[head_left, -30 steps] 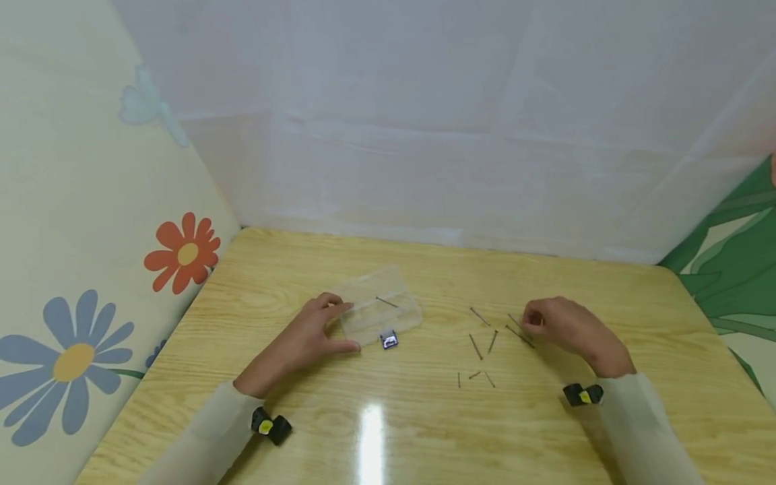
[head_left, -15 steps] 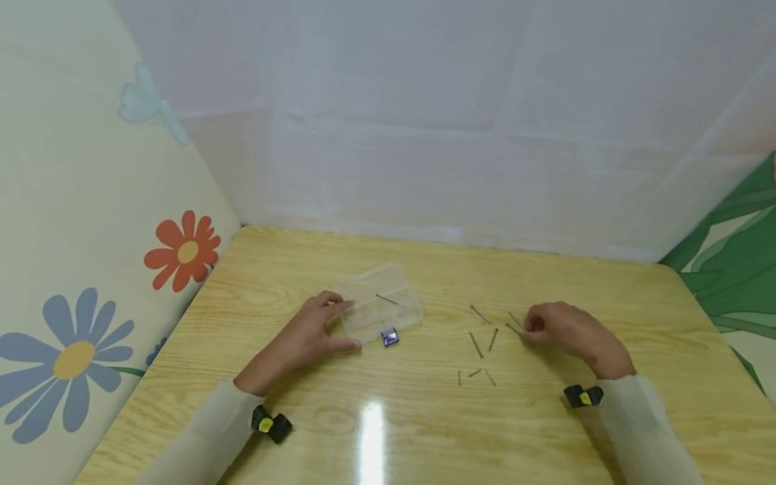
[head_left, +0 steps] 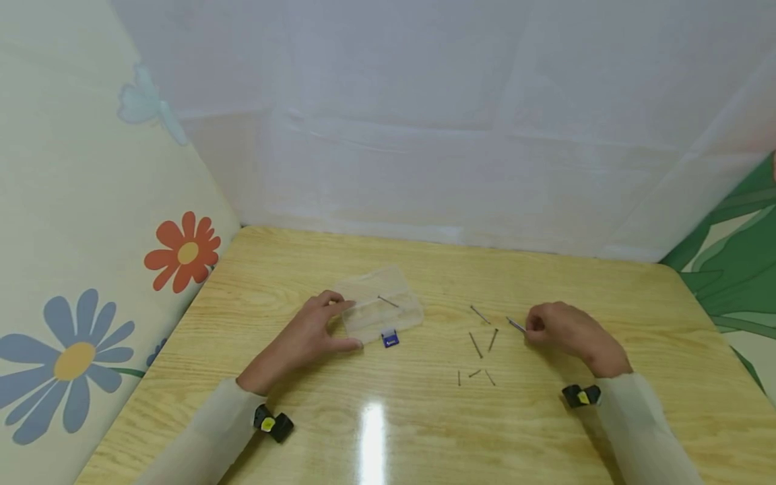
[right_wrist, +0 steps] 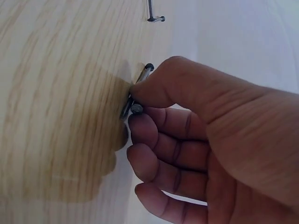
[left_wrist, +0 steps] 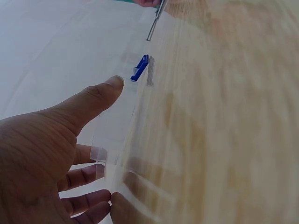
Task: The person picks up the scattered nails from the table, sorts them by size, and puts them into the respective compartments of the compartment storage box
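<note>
A clear plastic box (head_left: 360, 332) with a blue latch (head_left: 391, 339) lies left of centre in the head view, one nail (head_left: 388, 302) showing inside it. My left hand (head_left: 315, 331) holds the box's left end between thumb and fingers; in the left wrist view the thumb (left_wrist: 100, 95) is along its side. On the right, my right hand (head_left: 560, 331) pinches long nails (head_left: 516, 325) between thumb and forefinger, low over the table. The right wrist view shows two nail heads, one past the thumb (right_wrist: 149, 67) and one by the fingertips; the fingers hide the rest.
Several loose nails (head_left: 475, 345) lie on the wooden table (head_left: 424, 431) between box and right hand, shorter ones (head_left: 475, 374) nearer me. A white cloth (head_left: 424, 135) hangs behind the table, with a flower-printed sheet (head_left: 79, 202) at the left.
Two nails by my right hand, apart at an angle before, now lie together in the fingers. The box's latch has tilted slightly; the left hand has barely moved.
</note>
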A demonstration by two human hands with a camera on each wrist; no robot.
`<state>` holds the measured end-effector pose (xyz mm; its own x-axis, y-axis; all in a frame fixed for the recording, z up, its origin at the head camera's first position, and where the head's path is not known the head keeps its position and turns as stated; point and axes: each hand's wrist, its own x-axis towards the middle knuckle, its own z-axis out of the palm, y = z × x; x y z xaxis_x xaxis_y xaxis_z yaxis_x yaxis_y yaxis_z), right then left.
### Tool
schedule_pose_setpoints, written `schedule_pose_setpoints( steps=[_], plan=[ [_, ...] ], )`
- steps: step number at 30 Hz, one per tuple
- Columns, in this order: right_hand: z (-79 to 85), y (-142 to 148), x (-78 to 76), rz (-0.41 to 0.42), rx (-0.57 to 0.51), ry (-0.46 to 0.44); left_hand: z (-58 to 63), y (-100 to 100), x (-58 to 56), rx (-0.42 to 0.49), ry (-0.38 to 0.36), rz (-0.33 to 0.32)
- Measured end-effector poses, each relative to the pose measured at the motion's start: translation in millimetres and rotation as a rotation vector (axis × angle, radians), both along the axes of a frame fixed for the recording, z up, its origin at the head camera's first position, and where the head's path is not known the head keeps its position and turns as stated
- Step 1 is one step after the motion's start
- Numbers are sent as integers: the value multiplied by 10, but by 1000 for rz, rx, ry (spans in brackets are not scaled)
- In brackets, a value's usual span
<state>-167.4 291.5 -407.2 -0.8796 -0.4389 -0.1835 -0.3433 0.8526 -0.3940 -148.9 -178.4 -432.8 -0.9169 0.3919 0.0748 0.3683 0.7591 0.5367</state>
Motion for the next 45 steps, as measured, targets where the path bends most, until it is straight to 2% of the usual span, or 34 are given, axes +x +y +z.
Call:
schedule_pose_setpoints(
  steps=[14, 22, 28, 37, 45],
  plan=[
    [-8, 10, -9, -19, 2, 22, -1, 5, -5, -16, 8, -11],
    [29, -37, -31, 24, -8, 111, 9, 13, -12, -14, -6, -4],
    [67, -209, -81, 63, -22, 171, 9, 8, -10, -16, -8, -6],
    [104, -575, -222, 115, -71, 189, 4, 3, -9, -20, 3, -7],
    [118, -870, -372, 166, -64, 185, 3, 16, -16, -28, 0, -4]
  ],
)
